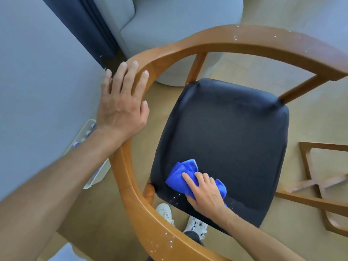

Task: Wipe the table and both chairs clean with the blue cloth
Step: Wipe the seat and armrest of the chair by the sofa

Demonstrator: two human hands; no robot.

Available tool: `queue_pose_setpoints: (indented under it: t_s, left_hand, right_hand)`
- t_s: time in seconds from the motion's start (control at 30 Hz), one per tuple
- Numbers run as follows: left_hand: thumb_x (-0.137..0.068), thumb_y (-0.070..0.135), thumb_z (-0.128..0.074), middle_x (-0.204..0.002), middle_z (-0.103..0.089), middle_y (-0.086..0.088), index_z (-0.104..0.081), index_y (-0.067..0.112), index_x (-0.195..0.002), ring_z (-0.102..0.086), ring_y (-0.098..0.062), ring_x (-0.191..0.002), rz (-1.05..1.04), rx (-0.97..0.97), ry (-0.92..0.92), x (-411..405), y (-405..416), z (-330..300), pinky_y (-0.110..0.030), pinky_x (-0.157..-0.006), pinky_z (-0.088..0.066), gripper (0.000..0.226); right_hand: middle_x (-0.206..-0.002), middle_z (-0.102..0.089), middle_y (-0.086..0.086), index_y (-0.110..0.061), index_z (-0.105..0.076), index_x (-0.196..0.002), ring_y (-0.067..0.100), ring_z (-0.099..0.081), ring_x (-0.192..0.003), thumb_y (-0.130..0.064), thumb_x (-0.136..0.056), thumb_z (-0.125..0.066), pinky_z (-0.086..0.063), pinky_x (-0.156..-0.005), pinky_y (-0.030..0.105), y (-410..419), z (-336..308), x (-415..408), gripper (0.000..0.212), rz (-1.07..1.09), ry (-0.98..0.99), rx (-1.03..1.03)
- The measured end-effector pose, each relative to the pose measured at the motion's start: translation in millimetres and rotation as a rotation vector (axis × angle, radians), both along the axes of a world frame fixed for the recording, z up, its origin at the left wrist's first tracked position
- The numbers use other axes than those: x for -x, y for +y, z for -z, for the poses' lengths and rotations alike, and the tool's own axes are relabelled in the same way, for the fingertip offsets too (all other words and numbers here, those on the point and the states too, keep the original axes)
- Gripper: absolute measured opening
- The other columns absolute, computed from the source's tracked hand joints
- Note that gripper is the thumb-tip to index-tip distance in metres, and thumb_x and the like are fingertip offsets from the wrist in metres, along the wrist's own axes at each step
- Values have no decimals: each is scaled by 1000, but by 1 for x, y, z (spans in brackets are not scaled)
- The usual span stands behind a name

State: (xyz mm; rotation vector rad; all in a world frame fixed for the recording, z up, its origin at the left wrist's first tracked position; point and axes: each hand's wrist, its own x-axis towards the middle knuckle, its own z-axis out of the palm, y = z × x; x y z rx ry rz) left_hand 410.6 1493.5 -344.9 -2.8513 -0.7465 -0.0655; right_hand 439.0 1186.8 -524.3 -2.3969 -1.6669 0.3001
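Note:
A wooden chair with a curved backrest rail and a dark padded seat fills the view. My left hand rests flat on the rail's left curve, fingers straight. My right hand presses a crumpled blue cloth onto the seat's near left corner, fingers curled over it. White crumbs lie on the seat beside the cloth and on the rail at the bottom and top right.
A grey sofa stands beyond the chair. A second wooden frame lies at the right on the wood floor. A white tray with small bottles sits under my left forearm. My white shoes show below the seat.

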Motion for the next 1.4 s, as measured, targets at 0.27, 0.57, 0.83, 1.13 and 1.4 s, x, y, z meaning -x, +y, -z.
queue_pose_setpoints:
  t_s: [0.27, 0.57, 0.83, 1.13, 1.4]
  left_hand:
    - [-91, 29, -39, -155, -27, -20, -31, 11, -147, -25, -38, -143, 48, -45, -47, 0, 3, 6, -55, -115, -21, 60]
    - [-90, 27, -44, -153, -32, -18, -37, 12, -146, -27, -37, -142, 91, -25, -85, 5, 0, 6, -56, -116, -19, 58]
    - [-91, 30, -42, -151, -36, -18, -41, 11, -144, -31, -35, -142, 135, -82, -50, 25, -18, 15, -56, -116, -19, 56]
    - [-93, 30, -37, -152, -33, -19, -38, 9, -145, -26, -34, -143, 112, -42, -41, 25, -19, 15, -55, -117, -12, 56]
    - [-91, 30, -38, -150, -39, -18, -41, 10, -143, -32, -34, -141, 105, -60, -50, 23, -20, 13, -56, -117, -17, 56]
  right_hand:
    - [-102, -57, 9, -23, -54, -125, 29, -49, -74, -28, -78, -63, -40, -58, 37, 124, 6, -13, 48, 106, -125, 8]
    - [-107, -57, -5, -42, -49, -120, 20, -52, -80, -43, -65, -70, -52, -68, 34, -39, -10, -20, 59, -726, -72, 224]
    - [-103, -57, 1, -31, -51, -117, 23, -56, -79, -34, -60, -72, -49, -62, 32, 11, -31, -21, 60, -411, -13, 202]
    - [-105, -54, -2, -37, -49, -116, 21, -52, -82, -31, -69, -74, -47, -69, 33, 3, -21, -7, 53, -741, -24, 336]
    - [-117, -38, -6, -44, -32, -111, 21, -58, -98, -25, -59, -67, -52, -69, 33, -166, -59, -122, 66, -516, -7, 832]
